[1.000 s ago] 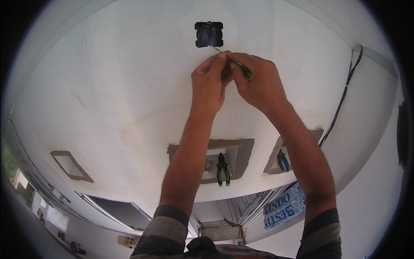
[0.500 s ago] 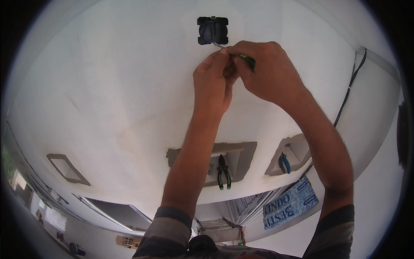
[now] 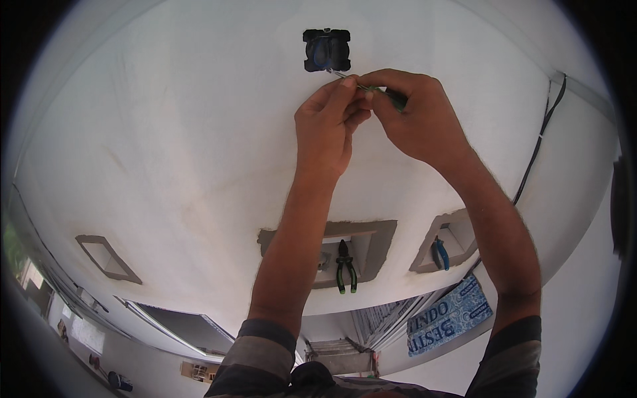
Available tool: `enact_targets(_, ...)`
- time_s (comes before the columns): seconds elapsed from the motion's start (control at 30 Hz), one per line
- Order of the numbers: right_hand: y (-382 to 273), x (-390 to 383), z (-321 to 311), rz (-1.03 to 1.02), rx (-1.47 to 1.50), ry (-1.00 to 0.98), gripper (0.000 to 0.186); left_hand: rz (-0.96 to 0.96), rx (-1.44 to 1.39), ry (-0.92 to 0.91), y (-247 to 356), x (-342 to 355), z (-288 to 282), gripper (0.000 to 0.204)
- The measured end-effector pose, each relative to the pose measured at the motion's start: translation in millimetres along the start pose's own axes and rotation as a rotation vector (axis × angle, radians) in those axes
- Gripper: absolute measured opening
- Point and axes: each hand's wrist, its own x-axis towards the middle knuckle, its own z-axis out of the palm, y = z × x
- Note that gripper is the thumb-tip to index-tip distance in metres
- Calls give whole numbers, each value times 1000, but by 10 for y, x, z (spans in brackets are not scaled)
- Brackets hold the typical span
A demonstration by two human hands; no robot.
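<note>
A black square electrical box [image 3: 341, 49] is set into the white wall, with dark and bluish wires inside. Just below its lower edge, my right hand [image 3: 424, 119] is closed on a screwdriver [image 3: 397, 99] with a green and black handle. The thin shaft slants up and left toward the bottom of the box. My left hand [image 3: 325, 132] pinches around that shaft, thumb and forefinger together near its tip. Whether a screw or wire end is also between those fingers cannot be made out.
Black-green pliers [image 3: 342, 268] rest in a grey-edged wall niche [image 3: 381, 242] below my hands. Blue-handled pliers [image 3: 440, 253] lie in another niche further right. A third niche [image 3: 109, 260] is at left. Black cables [image 3: 541, 136] run down the right wall, above a blue printed sheet [image 3: 451, 315].
My right hand has shifted slightly right and down with the screwdriver, showing more of its shaft. My left hand keeps its pinch with little movement.
</note>
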Motion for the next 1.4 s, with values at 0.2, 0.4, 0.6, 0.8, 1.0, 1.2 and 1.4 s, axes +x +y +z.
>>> enact_targets(0.2, -79, 178, -192, 323, 162, -175, 25, 12, -8, -19, -24, 24, -43, 24)
enact_targets(0.4, -17, -9, -36, 67, 61, -4, 25, 11, 16, 12, -14, -7, 11, 24)
enact_targets(0.6, -18, 9, -5, 11, -22, -5, 23, -6, 9, 14, 23, -9, 16, 23)
enact_targets(0.8, -67, -162, 229, -66, -274, 104, 21, -36, 83, 2, 94, -50, -36, 25)
enact_targets(1.0, -9, -51, 120, -200, -277, 95, 16, -15, 38, 1, 83, -39, -29, 26)
enact_targets(1.2, -113, 219, -74, -167, -428, -136, 19, -29, 16, 45, 103, -50, 39, 29)
enact_targets(1.4, -254, 545, -643, 345, 51, -355, 29, 23, 206, 33, 124, -102, 9, 27)
